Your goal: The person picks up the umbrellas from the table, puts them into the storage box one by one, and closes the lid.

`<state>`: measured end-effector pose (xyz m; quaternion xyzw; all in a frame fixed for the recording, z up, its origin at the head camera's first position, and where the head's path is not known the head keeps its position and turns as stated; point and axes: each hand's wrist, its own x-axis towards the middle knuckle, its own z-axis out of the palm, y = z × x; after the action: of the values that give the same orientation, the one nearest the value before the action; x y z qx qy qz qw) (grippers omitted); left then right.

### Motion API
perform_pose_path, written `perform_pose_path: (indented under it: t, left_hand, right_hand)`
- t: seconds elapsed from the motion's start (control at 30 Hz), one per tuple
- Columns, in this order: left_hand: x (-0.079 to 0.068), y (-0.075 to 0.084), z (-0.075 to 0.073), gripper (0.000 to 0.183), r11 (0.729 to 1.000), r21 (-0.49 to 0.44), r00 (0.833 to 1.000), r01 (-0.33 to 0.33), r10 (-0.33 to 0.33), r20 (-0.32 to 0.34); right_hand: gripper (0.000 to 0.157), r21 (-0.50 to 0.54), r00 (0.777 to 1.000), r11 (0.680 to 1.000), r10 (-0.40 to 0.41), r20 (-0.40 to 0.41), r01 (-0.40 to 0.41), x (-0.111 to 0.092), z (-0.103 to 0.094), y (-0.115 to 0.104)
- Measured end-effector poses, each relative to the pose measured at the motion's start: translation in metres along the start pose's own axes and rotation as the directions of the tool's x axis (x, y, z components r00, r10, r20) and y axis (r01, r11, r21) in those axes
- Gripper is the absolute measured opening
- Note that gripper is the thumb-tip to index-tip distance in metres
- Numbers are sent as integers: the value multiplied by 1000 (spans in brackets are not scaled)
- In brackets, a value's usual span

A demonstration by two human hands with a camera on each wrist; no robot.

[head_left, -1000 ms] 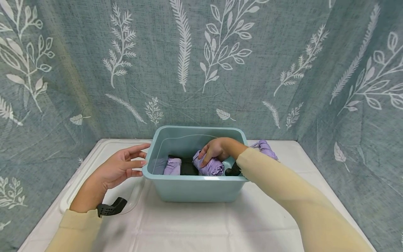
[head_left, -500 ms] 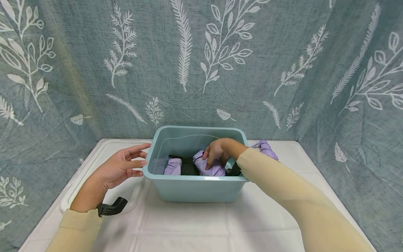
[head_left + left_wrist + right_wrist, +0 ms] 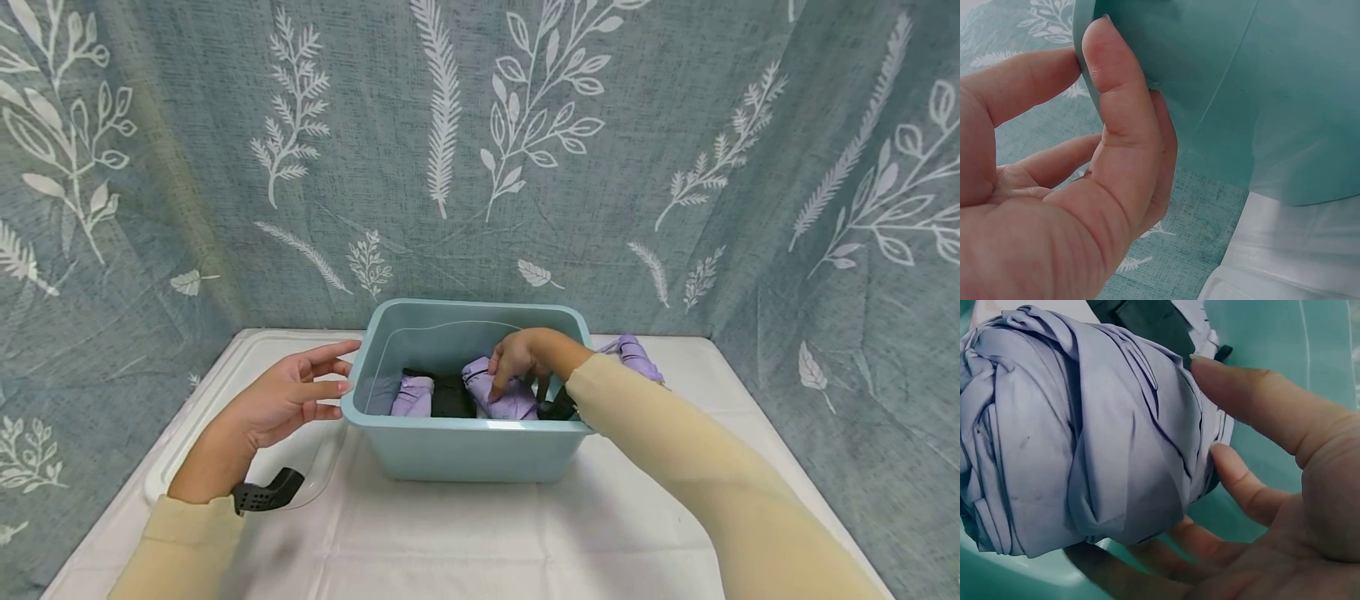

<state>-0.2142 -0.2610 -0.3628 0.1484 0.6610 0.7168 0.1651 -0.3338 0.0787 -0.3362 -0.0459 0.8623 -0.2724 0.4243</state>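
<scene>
Inside the blue-green plastic bin (image 3: 480, 450), my right hand (image 3: 519, 358) curls its fingers round a rolled lavender folding umbrella (image 3: 510, 402). The right wrist view shows its bunched fabric (image 3: 1110, 437) close up, with my thumb at its upper edge and other fingers beside and below it. A second lavender rolled umbrella (image 3: 412, 397) lies at the bin's left end, and a black item (image 3: 453, 398) sits between the two. My left hand (image 3: 288, 396) has its fingers loosely spread, tips at the left rim of the bin. In the left wrist view, they lie against the rim (image 3: 1092, 94).
Another lavender folded umbrella (image 3: 637, 357) with a cord lies on the white-covered table (image 3: 442, 533), right of the bin. A clear lid (image 3: 247, 400) lies flat at the left under my left arm. A blue-grey leaf-patterned curtain (image 3: 450, 167) encloses the back and sides.
The umbrella under my right hand has turned, so its spiral end no longer faces the near side. My right fingers have shifted slightly right on it. The left hand stays at the rim.
</scene>
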Motion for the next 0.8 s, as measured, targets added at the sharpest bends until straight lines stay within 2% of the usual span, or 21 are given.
perform_pose_path:
  t: [0.37, 0.6, 0.8]
  left_hand:
    - [0, 1, -1, 64, 999, 31, 1000, 12, -12, -8]
    - [0, 2, 1, 64, 999, 35, 1000, 23, -22, -17]
    - [1, 4, 2, 67, 998, 42, 998, 45, -44, -38]
  right_hand:
    - [51, -96, 999, 995, 4, -45, -9, 3, 2, 0]
    - [41, -125, 999, 992, 21, -26, -24, 5, 3, 0]
    - [63, -148, 996, 986, 80, 24, -76, 4, 2, 2]
